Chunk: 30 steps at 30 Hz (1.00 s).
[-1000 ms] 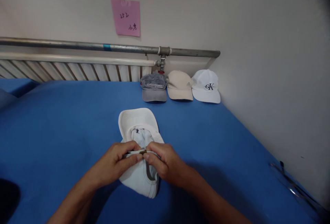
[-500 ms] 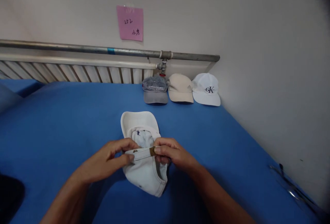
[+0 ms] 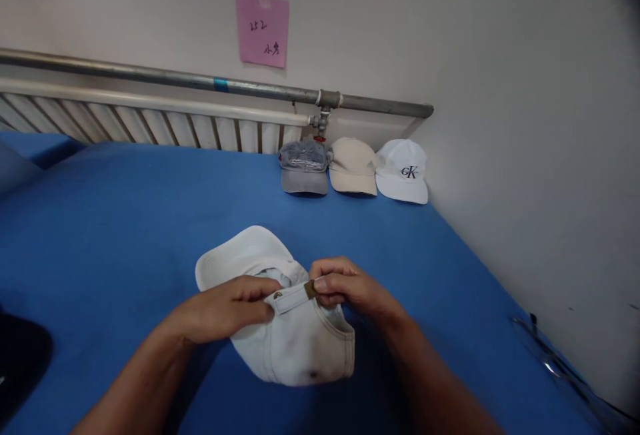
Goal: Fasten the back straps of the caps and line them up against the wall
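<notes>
A pale, off-white baseball cap (image 3: 295, 348) is held over the blue surface, its brim pointing to the upper left and its back opening facing right. My left hand (image 3: 225, 308) is closed on the cap's rear edge, thumb outside and fingers reaching inside, near a small metal eyelet. The cap's back strap (image 3: 291, 297) runs from there to a brown end piece (image 3: 311, 289). That end piece is pinched between the thumb and fingers of my right hand (image 3: 350, 285). My left fingertips are partly hidden inside the cap.
Along the back stand a grey cap (image 3: 304, 167), a beige cap (image 3: 353, 166) and a white cap (image 3: 403, 171) with letters. Behind them run a metal pipe (image 3: 150, 76) and a radiator (image 3: 185, 131). Glasses (image 3: 550, 361) lie at right; a black object (image 3: 23, 361) sits at left.
The cap has turned, its brim swinging left and its crown moving right. Both hands stay on it, with the right shifted slightly rightward. The camera view has shifted a little.
</notes>
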Tool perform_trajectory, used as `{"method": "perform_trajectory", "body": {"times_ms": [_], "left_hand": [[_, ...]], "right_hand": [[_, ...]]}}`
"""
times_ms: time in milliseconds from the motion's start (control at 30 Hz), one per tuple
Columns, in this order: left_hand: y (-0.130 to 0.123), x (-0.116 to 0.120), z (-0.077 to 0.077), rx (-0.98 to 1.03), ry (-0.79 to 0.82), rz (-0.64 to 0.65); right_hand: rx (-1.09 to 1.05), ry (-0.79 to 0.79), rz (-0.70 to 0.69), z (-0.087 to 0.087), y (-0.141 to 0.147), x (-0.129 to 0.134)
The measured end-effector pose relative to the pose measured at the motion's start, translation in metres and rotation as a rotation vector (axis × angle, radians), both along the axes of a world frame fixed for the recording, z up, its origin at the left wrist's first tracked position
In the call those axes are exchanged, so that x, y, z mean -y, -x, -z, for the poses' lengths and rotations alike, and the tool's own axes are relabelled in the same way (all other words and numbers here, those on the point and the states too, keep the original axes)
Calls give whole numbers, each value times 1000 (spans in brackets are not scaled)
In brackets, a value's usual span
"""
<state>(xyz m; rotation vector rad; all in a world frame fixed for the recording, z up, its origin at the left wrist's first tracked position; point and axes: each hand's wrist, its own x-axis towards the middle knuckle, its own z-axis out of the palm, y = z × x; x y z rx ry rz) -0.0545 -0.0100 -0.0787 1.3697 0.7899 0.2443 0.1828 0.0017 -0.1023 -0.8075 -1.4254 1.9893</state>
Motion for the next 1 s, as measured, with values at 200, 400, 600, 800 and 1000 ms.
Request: {"method": "perform_trajectory", "body": {"times_ms": [200, 400, 600, 800, 1000], "left_hand": [[-1, -4, 5, 188, 183, -191], [1, -6, 8, 419, 317, -353], [-3, -3, 8, 390, 318, -411], [-3, -4, 13, 380, 270, -476], [-6, -4, 10, 374, 281, -486]], "right_hand": [[57, -67, 27, -7, 0, 3], [282, -372, 207, -21, 5, 10], [372, -972, 162, -33, 14, 24], [436, -984, 142, -24, 21, 25], [383, -855, 153, -22, 24, 25]]}}
